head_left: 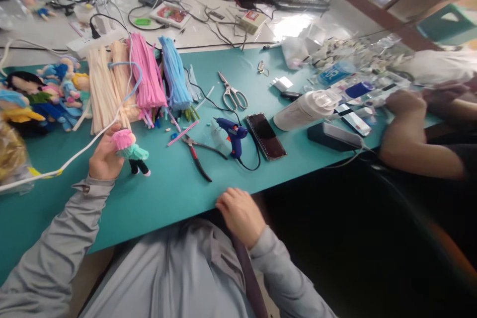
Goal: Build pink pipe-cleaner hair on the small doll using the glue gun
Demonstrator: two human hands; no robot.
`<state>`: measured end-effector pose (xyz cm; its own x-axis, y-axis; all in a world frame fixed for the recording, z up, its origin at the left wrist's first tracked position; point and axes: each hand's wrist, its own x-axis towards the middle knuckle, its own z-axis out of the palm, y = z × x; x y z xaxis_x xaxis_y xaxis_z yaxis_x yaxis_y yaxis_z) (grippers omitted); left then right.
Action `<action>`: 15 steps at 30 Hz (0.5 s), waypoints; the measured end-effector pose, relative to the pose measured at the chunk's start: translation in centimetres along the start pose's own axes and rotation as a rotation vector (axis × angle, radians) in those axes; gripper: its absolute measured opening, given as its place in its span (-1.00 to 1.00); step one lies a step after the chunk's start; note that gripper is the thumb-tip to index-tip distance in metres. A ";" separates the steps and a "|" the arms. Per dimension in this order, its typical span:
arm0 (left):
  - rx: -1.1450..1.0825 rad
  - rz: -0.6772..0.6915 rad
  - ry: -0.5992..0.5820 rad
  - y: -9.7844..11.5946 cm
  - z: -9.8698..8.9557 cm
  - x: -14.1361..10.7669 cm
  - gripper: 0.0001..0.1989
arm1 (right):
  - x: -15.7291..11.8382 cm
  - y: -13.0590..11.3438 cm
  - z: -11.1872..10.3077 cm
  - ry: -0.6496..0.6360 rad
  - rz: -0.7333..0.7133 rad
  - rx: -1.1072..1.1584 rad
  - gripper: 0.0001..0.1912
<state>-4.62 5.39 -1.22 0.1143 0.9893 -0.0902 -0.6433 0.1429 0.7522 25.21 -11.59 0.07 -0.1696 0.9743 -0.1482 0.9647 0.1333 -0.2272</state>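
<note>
Left hand (105, 157), left of frame, pinches pink-haired chenille doll (132, 152); right hand (240, 214), lower centre, curled, can't tell contents. Probably inspecting; next move wants light grip.

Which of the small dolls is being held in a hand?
The pink-haired doll in the mint-green top, with black legs showing below: the left hand holds it. The other dolls lie to its left, with no hand on them.

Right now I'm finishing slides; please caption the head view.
Left hand holding a small pink-and-teal doll beside pipe-cleaner bundles; pliers and a glue gun lie nearby.
</note>
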 end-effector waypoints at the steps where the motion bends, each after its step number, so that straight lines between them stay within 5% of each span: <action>1: 0.002 0.001 -0.005 0.0 -0.1 0.0 -0.65 | -0.8 1.5 -0.5 -0.013 0.075 -0.043 -0.77; 4: 0.001 -0.007 -0.010 0.0 -0.2 0.0 -0.68 | -3.1 4.9 -1.9 0.016 0.279 -0.145 -0.74; 7: -0.007 -0.008 0.005 0.0 -0.1 0.0 -0.64 | -4.4 5.8 -2.6 0.152 0.356 -0.136 -0.78; 12: -0.003 0.015 0.029 -0.2 0.0 0.0 -0.61 | -2.2 2.1 -1.8 0.351 0.195 0.108 -0.72; 15: -0.002 0.020 0.034 -0.2 0.0 0.0 -0.62 | 0.5 -0.8 -0.5 0.361 0.018 0.229 -0.76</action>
<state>-4.46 5.39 -1.38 0.0752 0.9924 -0.0974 -0.6467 0.1229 0.7527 24.44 -11.12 0.70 -0.0319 0.9826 0.1832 0.8904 0.1112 -0.4414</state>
